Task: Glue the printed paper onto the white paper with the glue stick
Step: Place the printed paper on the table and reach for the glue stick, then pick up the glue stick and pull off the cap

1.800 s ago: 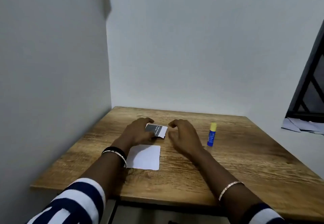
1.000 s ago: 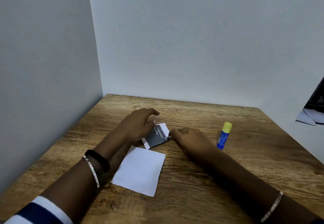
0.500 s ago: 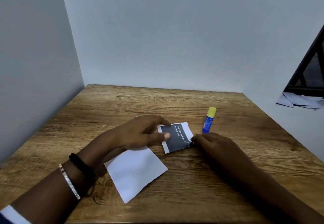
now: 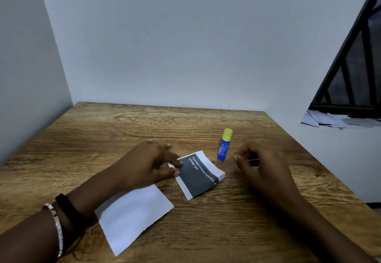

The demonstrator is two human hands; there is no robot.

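The printed paper (image 4: 198, 175), dark grey with white text and white borders, lies on the wooden table (image 4: 206, 122). My left hand (image 4: 148, 164) pinches its left edge with thumb and fingers. Below it lies the blank white paper (image 4: 134, 215), partly under my left wrist. A blue glue stick (image 4: 224, 144) with a yellow cap stands upright behind the printed paper. My right hand (image 4: 261, 166) hovers just right of the glue stick, fingers loosely curled, holding nothing.
Grey walls close the table at the left and the back. At the right, beyond the table edge, a white ledge carries loose paper scraps (image 4: 338, 119) under a dark window frame (image 4: 354, 56).
My right hand has let go of the printed paper's right edge and moved right toward the glue stick. My left hand still holds the paper's left edge. The camera shifted.
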